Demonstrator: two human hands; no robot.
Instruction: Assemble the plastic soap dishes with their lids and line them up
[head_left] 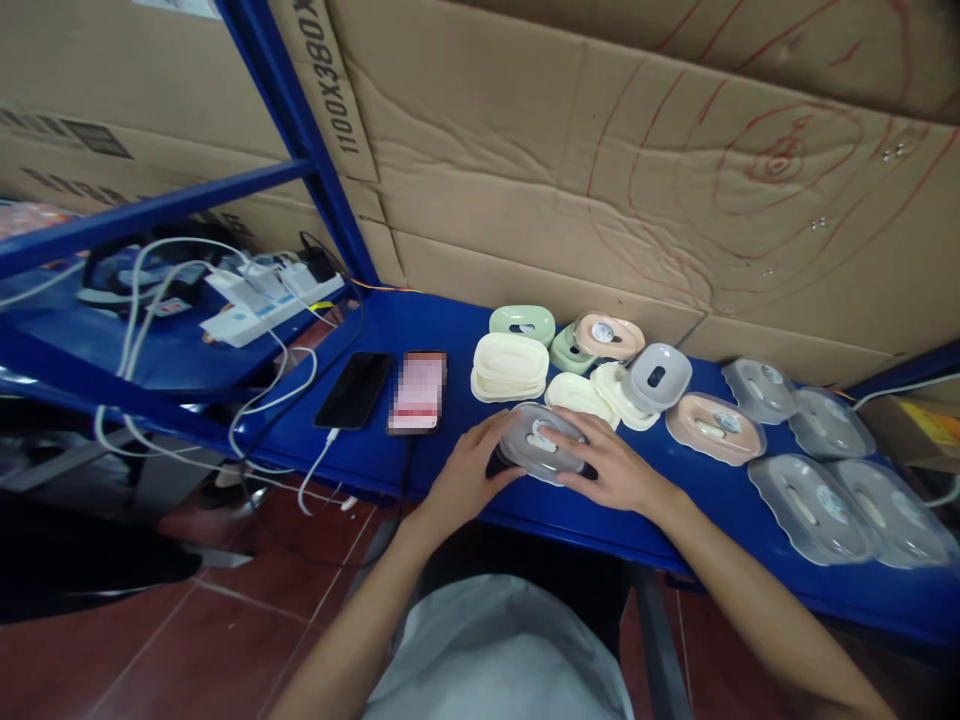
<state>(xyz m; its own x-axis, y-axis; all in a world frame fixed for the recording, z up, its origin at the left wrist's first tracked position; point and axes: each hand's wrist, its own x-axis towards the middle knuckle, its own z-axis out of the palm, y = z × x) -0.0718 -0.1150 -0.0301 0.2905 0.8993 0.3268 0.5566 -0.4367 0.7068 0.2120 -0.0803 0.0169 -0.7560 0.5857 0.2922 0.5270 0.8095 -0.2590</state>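
Between my two hands, at the front edge of the blue shelf, is a grey soap dish (551, 462) under a clear plastic cover with a round label. My left hand (480, 455) grips its left side, thumb low at the front. On the right side, my right hand (611, 460) has its fingers wrapped over the cover and rim. Just behind lie cream trays (511, 358), another cream piece (577, 395) and a grey slotted tray (658, 377). A peach soap dish with a clear cover (716, 428) sits right of my right hand.
A black phone (352, 390) and a lit phone (418, 392) lie on the left of the blue shelf (442, 500). Several covered grey dishes (814, 510) stand at the right. White cables run from a power strip (259, 310). Cardboard (510, 190) walls off the back.
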